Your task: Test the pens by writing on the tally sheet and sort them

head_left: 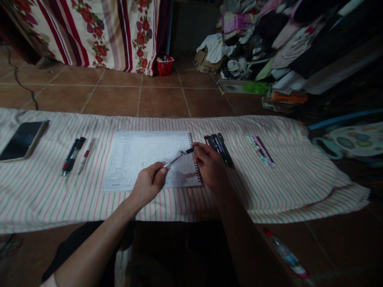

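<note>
- Two hands, both mine, meet over a spiral notebook (131,159) lying on a striped cloth (36,203).
- My left hand (148,185) is closed, thumb and fingers pinching a slim silver pen (175,160) near its lower end, just above the notebook's printed page.
- My right hand (209,165) is curled, its fingertips (196,153) at the pen's black tip (190,150); whether they grip it or only touch it, I cannot tell.
- The pen looks light, stiff and smooth, so a firm fingertip pinch on the barrel should suit it.
- Right of the notebook: a bunch of dark pens (218,149), then a packet of pens (260,151).
- Left of the notebook: two dark pens (72,155), a red-and-white pen (86,155) and, farthest, a smartphone (22,140).
- Beyond the notebook, on a tiled floor (119,99), a red basket (164,65) stands by a floral bedsheet (89,32), with heaped clothes (254,40) farther right.
</note>
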`<state>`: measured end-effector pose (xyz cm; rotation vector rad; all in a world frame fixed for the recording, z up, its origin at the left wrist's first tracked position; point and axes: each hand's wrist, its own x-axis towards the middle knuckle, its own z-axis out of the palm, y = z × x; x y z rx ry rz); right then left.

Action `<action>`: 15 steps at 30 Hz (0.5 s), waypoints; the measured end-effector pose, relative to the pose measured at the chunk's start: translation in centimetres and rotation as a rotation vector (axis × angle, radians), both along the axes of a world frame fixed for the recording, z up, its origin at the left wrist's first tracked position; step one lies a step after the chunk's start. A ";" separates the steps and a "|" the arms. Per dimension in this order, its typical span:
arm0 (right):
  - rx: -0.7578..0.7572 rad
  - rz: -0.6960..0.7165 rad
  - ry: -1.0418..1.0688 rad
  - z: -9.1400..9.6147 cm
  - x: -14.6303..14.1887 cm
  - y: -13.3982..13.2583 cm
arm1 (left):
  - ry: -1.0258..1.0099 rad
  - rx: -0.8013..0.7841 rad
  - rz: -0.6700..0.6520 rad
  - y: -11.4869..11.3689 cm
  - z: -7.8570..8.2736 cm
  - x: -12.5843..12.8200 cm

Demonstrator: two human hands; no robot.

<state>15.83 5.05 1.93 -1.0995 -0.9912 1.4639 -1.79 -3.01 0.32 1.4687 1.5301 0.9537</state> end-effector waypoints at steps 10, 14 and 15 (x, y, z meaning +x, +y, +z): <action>0.049 0.038 -0.088 -0.3 -0.1 0.0 | 0.005 0.010 -0.026 0.0 0.2 0.0; 0.070 0.060 -0.102 -0.3 -0.2 -0.1 | 0.018 0.007 -0.042 0.0 0.2 0.0; 0.071 0.060 -0.100 -0.3 -0.2 -0.1 | 0.012 0.006 -0.039 0.1 0.2 0.1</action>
